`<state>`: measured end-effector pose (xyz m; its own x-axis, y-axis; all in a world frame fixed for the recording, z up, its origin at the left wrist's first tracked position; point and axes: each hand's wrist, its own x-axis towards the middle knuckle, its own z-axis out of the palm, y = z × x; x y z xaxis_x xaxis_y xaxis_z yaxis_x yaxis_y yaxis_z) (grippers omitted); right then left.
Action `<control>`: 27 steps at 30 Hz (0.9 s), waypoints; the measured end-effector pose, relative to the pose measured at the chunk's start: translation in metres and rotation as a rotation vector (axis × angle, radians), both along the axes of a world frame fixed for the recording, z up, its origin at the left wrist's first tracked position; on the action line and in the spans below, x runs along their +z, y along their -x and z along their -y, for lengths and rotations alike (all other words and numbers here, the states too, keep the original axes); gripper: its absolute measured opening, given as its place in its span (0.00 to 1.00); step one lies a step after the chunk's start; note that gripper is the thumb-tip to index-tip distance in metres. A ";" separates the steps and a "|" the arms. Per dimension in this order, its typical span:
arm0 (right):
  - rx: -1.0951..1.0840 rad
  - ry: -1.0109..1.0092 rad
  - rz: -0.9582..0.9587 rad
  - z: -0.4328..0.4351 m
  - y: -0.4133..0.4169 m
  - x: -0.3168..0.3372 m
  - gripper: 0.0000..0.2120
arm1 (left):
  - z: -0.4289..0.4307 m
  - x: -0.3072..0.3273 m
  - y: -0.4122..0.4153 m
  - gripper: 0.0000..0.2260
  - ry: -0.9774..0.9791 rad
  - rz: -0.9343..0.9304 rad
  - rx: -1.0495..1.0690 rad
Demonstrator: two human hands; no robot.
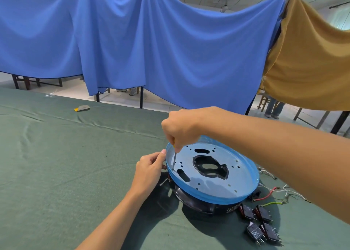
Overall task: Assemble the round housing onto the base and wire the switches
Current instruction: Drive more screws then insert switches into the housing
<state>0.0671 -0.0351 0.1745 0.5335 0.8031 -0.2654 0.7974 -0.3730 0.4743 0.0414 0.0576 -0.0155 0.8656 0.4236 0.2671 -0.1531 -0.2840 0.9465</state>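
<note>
The right-hand grip (181, 128) is reaching in from the right, above the far left part of the round housing (217, 185). Its fingers are curling down and pinching the top of a slim screwdriver (174, 160). The screwdriver's metal shaft is standing nearly upright below the knuckles, with a bit of yellow handle showing just under the fingers. Its tip is touching the pale perforated plate inside the housing, just inside the left rim and beside an oblong slot. The left-hand grip (149, 170) is sitting just outside that same left rim, lower than the right one. Its thumb is pressing against the top of the rim's edge and its curled fingers are closing on the outer wall below it. The housing, wrapped in blue film, is therefore lying to the right of the left-hand grip and directly beneath the right-hand one. It is resting, tilted slightly towards the camera, on top of the black base (198, 205), which is standing on the green-covered table (56, 164). Four black switches (259, 223) are lying loose on the table near the base's right front, apart from both hands. Red, white and yellow-green wires (269, 193) are trailing out to the right of the base. A small yellow-and-grey object (82, 108) is lying well off at the table's far left. A blue cloth (151, 50) and a mustard cloth (312, 60) are hanging behind.
</note>
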 end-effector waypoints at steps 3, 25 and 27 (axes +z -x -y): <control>0.060 0.031 -0.015 0.001 -0.002 0.002 0.14 | 0.000 0.000 -0.001 0.19 -0.007 0.003 -0.004; -0.552 -0.197 -0.313 -0.001 0.005 -0.007 0.09 | 0.003 0.004 0.006 0.23 -0.047 0.010 0.004; -0.553 -0.277 -0.314 0.004 0.007 -0.010 0.12 | 0.004 0.006 0.007 0.25 -0.060 -0.020 0.021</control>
